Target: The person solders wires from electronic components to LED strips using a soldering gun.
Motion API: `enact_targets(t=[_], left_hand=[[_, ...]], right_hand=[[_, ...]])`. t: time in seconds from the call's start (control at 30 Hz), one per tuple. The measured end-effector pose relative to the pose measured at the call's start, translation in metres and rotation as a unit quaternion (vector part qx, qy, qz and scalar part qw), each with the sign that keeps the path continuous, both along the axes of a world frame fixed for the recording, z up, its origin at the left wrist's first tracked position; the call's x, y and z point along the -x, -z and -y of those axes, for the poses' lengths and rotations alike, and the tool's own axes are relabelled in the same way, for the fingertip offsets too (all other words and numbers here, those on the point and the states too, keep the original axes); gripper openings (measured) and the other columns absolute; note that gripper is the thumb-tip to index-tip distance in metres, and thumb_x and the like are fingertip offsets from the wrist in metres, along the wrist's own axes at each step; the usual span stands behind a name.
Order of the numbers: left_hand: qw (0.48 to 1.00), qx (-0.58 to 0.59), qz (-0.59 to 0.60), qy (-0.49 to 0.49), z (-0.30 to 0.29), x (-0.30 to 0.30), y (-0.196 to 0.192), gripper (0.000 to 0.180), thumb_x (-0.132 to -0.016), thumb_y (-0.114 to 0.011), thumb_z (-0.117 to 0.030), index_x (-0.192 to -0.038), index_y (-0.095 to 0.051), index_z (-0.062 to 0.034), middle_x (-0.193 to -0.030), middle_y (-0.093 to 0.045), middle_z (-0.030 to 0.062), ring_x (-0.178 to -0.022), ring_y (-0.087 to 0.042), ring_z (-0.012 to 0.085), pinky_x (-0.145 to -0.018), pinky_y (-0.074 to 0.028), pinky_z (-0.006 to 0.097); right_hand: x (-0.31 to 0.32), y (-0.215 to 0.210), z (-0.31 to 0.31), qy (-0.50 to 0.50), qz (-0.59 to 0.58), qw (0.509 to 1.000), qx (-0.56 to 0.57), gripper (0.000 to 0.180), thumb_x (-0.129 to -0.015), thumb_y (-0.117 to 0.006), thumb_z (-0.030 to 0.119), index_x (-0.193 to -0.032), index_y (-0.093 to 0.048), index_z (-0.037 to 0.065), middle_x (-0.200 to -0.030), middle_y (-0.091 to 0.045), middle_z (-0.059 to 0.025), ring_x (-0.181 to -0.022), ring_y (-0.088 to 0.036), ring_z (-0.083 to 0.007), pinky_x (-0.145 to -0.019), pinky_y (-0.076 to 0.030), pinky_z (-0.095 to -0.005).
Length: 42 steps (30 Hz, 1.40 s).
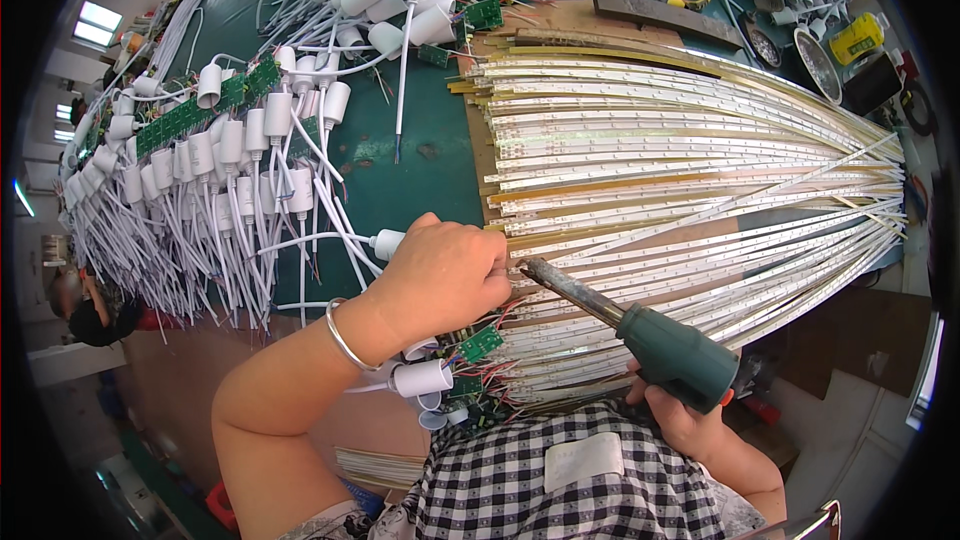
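At left, white caps (pixel 279 113) lie massed. Right of them, the left hand (pixel 438 268) is curled closed at the left ends of the strips (pixel 600 145); I cannot tell what it pinches. Best steady the iron (pixel 585 297) clear of those fingers (pixel 492 287); the right hand (pixel 690 427) wraps its handle (pixel 672 352).

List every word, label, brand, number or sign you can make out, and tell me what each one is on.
None can be quoted with confidence.
Yellow bottle: any print is too small and blurred to read.
Pale patch on the checked cloth: any marks too faint to read.
White strips and green circuit board: any markings too small.
Soldering iron: no readable text.
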<state>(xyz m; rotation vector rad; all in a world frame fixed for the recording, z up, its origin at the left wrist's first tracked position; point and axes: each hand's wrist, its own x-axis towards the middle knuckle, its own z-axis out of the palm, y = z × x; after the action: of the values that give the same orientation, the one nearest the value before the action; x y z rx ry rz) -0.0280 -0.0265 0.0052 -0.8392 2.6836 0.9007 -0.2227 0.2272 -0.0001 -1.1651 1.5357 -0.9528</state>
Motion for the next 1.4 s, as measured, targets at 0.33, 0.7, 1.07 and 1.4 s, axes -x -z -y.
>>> enact_targets(t=[0.33,0.7,1.07,1.4], left_hand=[[1.0,-0.009,0.015,-0.002,0.001,0.001,0.0,0.006,-0.074,-0.059,-0.015,-0.074,-0.061,-0.0084,-0.067,-0.063,0.0075,-0.067,-0.06,0.0276,-0.071,-0.037,0.037],[1.0,-0.012,0.019,-0.004,0.001,0.001,-0.001,0.006,-0.074,-0.06,-0.014,-0.074,-0.06,-0.0086,-0.067,-0.062,0.0067,-0.066,-0.059,0.0271,-0.071,-0.037,0.037],[1.0,-0.007,-0.008,-0.01,0.001,0.001,-0.001,0.012,-0.074,-0.059,-0.018,-0.072,-0.065,-0.0066,-0.067,-0.065,0.0123,-0.066,-0.063,0.0309,-0.072,-0.041,0.04],[0.999,0.014,0.033,0.012,0.002,0.0,-0.006,0.012,-0.079,-0.06,-0.02,-0.077,-0.063,-0.0088,-0.07,-0.065,0.0058,-0.068,-0.062,0.0266,-0.075,-0.04,0.038]], right_hand=[[-0.01,-0.007,0.005,0.11,0.056,0.99,-0.068,0.028,-0.075,-0.067,0.006,-0.102,-0.065,0.001,-0.091,-0.065,-0.0127,-0.078,-0.058,-0.031,-0.072,-0.047,-0.0391],[-0.01,-0.007,0.003,0.117,0.075,0.987,-0.084,0.027,-0.078,-0.068,0.008,-0.104,-0.064,0.0,-0.1,-0.064,-0.0135,-0.092,-0.057,-0.0316,-0.08,-0.046,-0.0395],[-0.005,-0.014,0.004,0.099,0.1,0.988,-0.062,0.034,-0.083,-0.065,0.012,-0.114,-0.059,-0.001,-0.105,-0.063,-0.014,-0.08,-0.063,-0.025,-0.076,-0.051,-0.0365],[-0.008,-0.006,0.079,0.201,0.375,0.891,0.158,0.065,-0.086,-0.062,0.025,-0.139,-0.036,-0.002,-0.132,-0.051,-0.0195,-0.121,-0.051,-0.0289,-0.107,-0.036,-0.0466]])
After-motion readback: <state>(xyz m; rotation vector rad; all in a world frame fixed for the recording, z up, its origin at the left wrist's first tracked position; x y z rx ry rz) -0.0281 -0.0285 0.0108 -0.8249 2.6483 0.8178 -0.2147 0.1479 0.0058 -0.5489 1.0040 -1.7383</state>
